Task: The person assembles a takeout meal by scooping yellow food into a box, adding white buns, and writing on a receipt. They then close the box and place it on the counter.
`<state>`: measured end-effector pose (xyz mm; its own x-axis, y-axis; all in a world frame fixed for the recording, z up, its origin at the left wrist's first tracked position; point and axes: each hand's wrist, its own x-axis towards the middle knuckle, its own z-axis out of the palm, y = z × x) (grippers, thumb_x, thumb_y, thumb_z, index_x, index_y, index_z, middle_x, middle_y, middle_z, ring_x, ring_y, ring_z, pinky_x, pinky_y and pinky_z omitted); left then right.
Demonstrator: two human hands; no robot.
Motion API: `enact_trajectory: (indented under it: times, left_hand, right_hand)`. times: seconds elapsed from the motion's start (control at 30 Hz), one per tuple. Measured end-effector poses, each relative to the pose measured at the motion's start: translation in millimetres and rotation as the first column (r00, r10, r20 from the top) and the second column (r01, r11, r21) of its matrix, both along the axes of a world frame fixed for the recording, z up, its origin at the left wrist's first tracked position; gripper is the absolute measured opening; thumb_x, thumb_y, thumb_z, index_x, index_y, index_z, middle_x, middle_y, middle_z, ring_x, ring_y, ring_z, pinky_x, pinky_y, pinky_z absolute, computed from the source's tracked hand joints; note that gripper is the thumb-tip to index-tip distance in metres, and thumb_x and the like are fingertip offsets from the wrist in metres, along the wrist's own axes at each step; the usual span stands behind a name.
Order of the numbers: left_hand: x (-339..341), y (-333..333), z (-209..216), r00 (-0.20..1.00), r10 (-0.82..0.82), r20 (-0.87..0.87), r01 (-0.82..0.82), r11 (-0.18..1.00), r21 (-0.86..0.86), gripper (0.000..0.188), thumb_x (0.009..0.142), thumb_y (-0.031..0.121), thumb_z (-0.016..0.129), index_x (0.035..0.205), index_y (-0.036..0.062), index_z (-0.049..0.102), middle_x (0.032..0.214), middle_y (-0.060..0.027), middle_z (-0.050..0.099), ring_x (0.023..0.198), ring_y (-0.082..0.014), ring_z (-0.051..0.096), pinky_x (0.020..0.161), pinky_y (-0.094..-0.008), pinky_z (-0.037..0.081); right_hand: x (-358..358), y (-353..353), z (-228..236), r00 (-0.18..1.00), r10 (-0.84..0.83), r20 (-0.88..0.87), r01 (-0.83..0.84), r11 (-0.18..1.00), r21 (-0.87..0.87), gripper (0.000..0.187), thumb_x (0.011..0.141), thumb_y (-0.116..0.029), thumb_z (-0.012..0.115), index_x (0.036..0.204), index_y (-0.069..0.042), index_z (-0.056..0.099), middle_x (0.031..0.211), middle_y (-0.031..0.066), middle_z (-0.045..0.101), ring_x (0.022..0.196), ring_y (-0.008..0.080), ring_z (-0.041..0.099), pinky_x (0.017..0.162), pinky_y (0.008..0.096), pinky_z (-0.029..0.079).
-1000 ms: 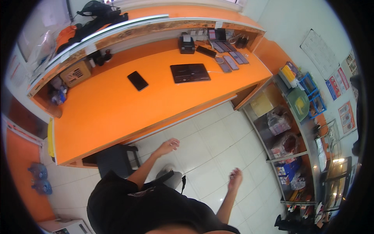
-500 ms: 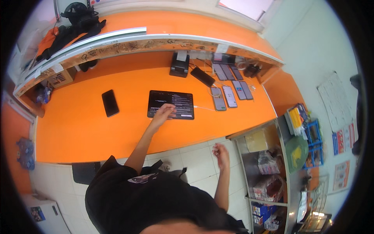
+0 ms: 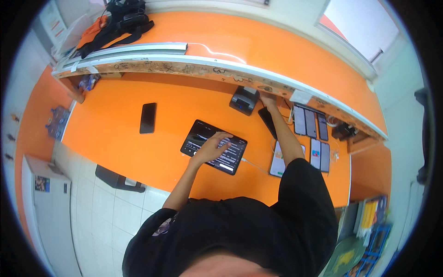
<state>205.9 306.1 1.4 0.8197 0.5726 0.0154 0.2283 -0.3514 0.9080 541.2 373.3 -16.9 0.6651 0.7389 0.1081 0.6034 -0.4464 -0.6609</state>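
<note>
My left hand (image 3: 213,148) lies over a black tablet (image 3: 231,158) with a lit screen, its fingers stretched out. A white cable (image 3: 253,164) runs from the tablet's right edge. Farther off, my right hand (image 3: 267,99) reaches under the raised shelf beside a small black receipt printer (image 3: 242,102). Its fingers are hidden behind the shelf edge, so what they hold cannot be seen. A dark phone (image 3: 266,121) lies beside my right forearm, partly covered by it. Another phone (image 3: 278,159) with a lit screen is half hidden under that arm.
Several phones (image 3: 310,122) lie in rows at the right of the orange desk (image 3: 110,124), among cables. A single black phone (image 3: 148,118) rests to the left. The raised shelf (image 3: 175,68) spans the back. A black chair (image 3: 119,178) stands below the front edge.
My right hand has gone from beside my body to under the shelf by the printer. My left hand remains over the tablet, which now appears tilted as the view has turned.
</note>
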Motion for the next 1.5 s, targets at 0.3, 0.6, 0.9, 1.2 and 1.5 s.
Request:
enact_trajectory:
  times: [0.3,0.6,0.9,1.2,1.5]
  left_hand:
    - [128.2,55.4,-30.5,0.941,0.097,-0.325,0.054,0.903,0.426,0.062,0.088,0.032,0.058,0.140,0.0147,0.032,0.149,-0.0168,0.018,0.136,-0.0391,0.021,0.108,-0.0489,0.028]
    - [186.4,73.4,-34.3,0.732,0.173,-0.659,0.215,0.859,0.464,0.083,0.087,0.042,0.055,0.148,0.0258,0.002,0.154,-0.0101,-0.003,0.142,-0.0332,0.001,0.110,-0.0572,0.015]
    - [189.1,79.4,-33.4,0.672,0.191,-0.715,0.238,0.859,0.453,0.084,0.086,0.037,0.057,0.148,0.0283,0.001,0.155,-0.0050,-0.004,0.142,-0.0283,0.004,0.109,-0.0573,0.014]
    - [189.7,75.0,-35.2,0.670,0.211,-0.712,0.198,0.873,0.445,0.083,0.086,0.032,0.057,0.148,0.0296,0.002,0.155,-0.0019,-0.006,0.143,-0.0256,0.000,0.109,-0.0577,0.012]
    - [187.9,73.9,-31.6,0.678,0.177,-0.714,0.185,0.899,0.398,0.081,0.087,0.032,0.056,0.148,0.0312,0.002,0.155,-0.0007,-0.006,0.143,-0.0241,-0.001,0.109,-0.0581,0.012]
  right_hand:
    - [39.6,43.3,3.8,0.994,0.066,0.089,-0.044,0.973,-0.226,0.031,0.090,-0.027,0.052,0.104,0.000,0.059,0.106,0.0118,0.062,0.101,0.0231,0.057,0.087,0.0331,0.043]
    - [59.6,15.1,12.0,0.989,0.131,0.063,-0.117,0.975,-0.188,0.032,0.089,-0.027,0.053,0.105,0.000,0.059,0.106,0.0116,0.062,0.101,0.0224,0.057,0.086,0.0329,0.044]
    - [61.7,7.3,21.7,0.988,0.135,0.080,-0.117,0.972,-0.203,0.032,0.089,-0.028,0.053,0.105,0.000,0.059,0.106,0.0114,0.062,0.100,0.0217,0.057,0.086,0.0327,0.044]
    - [59.0,8.9,25.7,0.986,0.130,0.103,-0.106,0.972,-0.211,0.033,0.089,-0.029,0.054,0.105,-0.001,0.060,0.106,0.0112,0.062,0.100,0.0209,0.057,0.085,0.0325,0.044]
    - [66.1,6.8,32.0,0.986,0.122,0.118,-0.093,0.971,-0.221,0.033,0.088,-0.029,0.055,0.105,-0.001,0.060,0.106,0.0110,0.062,0.099,0.0202,0.057,0.084,0.0323,0.045]
